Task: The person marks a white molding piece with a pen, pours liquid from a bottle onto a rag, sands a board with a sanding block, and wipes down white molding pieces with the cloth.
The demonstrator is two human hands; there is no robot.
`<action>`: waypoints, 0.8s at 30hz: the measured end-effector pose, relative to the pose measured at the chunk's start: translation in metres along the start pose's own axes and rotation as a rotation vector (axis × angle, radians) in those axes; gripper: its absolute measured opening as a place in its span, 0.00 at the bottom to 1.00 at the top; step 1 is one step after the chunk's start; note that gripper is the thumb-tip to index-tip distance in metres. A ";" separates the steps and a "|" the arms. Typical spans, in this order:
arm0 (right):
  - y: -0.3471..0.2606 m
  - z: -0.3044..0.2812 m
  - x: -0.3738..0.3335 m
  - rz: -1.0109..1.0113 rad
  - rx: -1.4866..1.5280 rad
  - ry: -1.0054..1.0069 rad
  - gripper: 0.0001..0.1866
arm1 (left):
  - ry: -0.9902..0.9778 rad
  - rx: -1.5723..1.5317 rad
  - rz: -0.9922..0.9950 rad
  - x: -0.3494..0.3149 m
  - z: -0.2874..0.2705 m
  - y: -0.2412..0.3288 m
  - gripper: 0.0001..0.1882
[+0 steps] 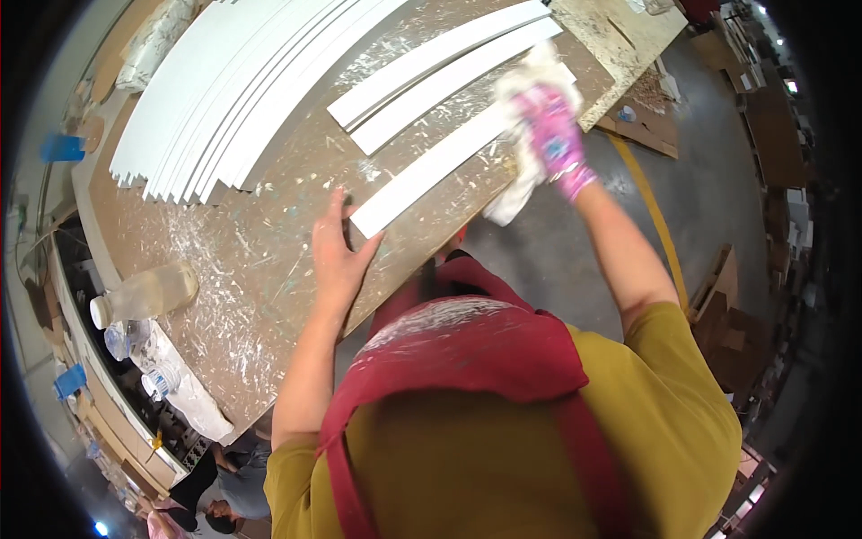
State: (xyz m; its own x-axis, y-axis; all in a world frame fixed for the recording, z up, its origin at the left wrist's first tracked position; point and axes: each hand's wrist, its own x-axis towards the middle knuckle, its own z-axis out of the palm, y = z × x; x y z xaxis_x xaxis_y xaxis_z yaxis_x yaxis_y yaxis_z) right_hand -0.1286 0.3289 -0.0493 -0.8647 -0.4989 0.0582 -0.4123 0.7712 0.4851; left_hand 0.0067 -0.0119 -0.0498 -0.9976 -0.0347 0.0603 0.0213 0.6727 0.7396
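Note:
A white strip [431, 181] lies on the paint-flecked worktable [278, 235] along its near edge. My bare left hand [338, 262] is at the strip's left end, with thumb and fingers spread about the end corners and holding it. My right hand [555, 135], in a pink patterned glove, is closed on a white cloth [530, 171] over the strip's far right end. Part of the cloth hangs past the table edge, and its upper part is blurred. Two more white strips [458, 85] lie side by side just beyond.
Many overlapping white strips [215, 99] cover the far left of the table. A cloudy bottle [153, 292] lies at the left, near a smaller clear bottle [126, 340] and a white bottle [162, 382]. A stained board [620, 45] stands at the far right. Another person [242, 494] is at the lower left.

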 end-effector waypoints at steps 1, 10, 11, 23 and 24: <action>0.041 0.008 -0.005 0.026 -0.202 -0.109 0.24 | -0.006 -0.002 0.007 0.001 0.002 0.003 0.44; 0.100 0.003 -0.045 0.291 0.872 0.278 0.18 | 0.029 0.051 0.206 0.008 0.000 0.002 0.50; 0.084 -0.009 -0.044 0.335 1.005 0.283 0.18 | 0.035 0.064 0.193 0.004 -0.006 0.001 0.50; -0.038 -0.085 -0.060 0.551 2.954 -0.016 0.27 | 0.934 -0.034 -0.205 -0.028 -0.217 -0.111 0.43; -0.054 -0.094 -0.056 0.553 3.165 -0.086 0.25 | 0.880 -0.037 -0.147 -0.022 -0.228 -0.125 0.43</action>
State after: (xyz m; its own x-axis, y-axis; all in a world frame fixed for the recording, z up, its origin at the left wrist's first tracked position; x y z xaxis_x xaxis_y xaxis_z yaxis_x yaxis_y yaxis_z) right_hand -0.0311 0.2777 0.0029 -0.8821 -0.3859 -0.2703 0.4684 -0.7796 -0.4157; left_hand 0.0414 -0.2640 0.0093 -0.5782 -0.6841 0.4446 -0.0855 0.5927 0.8008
